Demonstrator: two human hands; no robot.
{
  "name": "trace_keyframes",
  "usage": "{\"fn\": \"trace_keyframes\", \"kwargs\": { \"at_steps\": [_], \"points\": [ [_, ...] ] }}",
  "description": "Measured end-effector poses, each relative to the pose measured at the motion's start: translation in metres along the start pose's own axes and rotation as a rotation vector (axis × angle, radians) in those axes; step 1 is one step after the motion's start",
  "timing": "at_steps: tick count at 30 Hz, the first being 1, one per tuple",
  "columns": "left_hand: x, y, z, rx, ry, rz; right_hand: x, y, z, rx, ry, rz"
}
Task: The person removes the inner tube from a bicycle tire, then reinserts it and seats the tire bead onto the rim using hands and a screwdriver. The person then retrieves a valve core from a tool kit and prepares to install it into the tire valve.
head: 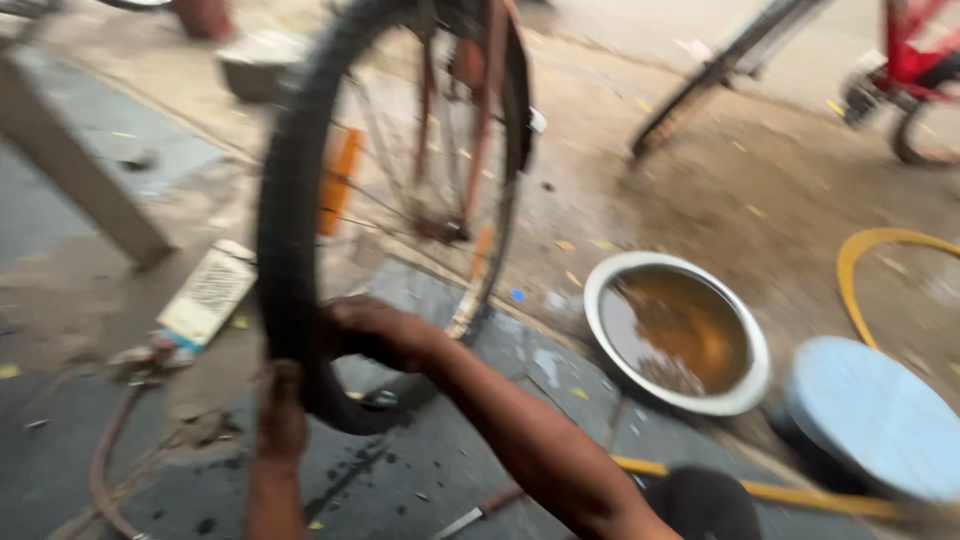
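Note:
A bicycle wheel with a black tyre (285,210) stands upright in front of me, its spokes and an orange reflector (338,180) showing inside the rim. My left hand (280,410) presses against the tyre's lower left edge. At the bottom of the wheel, my right hand (375,333) is curled around the tyre from the inner side. The picture is blurred by motion, so finger detail is unclear.
A white basin (745,395) of brown water sits on the ground at right, a round pale blue lid (875,415) beside it. A yellow hose (860,255) curves behind. A red bicycle (915,60) stands far right; a small box (208,293) and a concrete post (70,165) at left.

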State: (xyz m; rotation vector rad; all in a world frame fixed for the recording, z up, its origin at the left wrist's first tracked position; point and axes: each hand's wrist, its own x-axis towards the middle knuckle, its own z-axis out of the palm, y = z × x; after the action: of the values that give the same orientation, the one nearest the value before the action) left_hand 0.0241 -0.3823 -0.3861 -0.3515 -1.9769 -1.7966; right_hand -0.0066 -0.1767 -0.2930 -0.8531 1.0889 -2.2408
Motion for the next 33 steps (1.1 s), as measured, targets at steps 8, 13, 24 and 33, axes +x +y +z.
{"fn": "trace_keyframes", "kwargs": {
  "at_steps": [8,13,24,33],
  "points": [
    [0.009,0.066,0.016,-0.486,-0.180,-0.128,0.037,-0.075,0.032,0.405,0.051,-0.327],
    [0.011,0.092,0.020,-0.515,-0.111,-0.074,0.038,-0.096,0.048,0.345,0.106,-0.360],
    [0.091,0.240,0.071,0.760,0.194,-0.087,0.055,-0.082,0.050,0.494,0.286,-0.493],
    [0.114,0.232,0.054,0.790,0.108,-0.217,-0.008,0.015,0.027,0.370,0.051,-0.134]
  ]
}}
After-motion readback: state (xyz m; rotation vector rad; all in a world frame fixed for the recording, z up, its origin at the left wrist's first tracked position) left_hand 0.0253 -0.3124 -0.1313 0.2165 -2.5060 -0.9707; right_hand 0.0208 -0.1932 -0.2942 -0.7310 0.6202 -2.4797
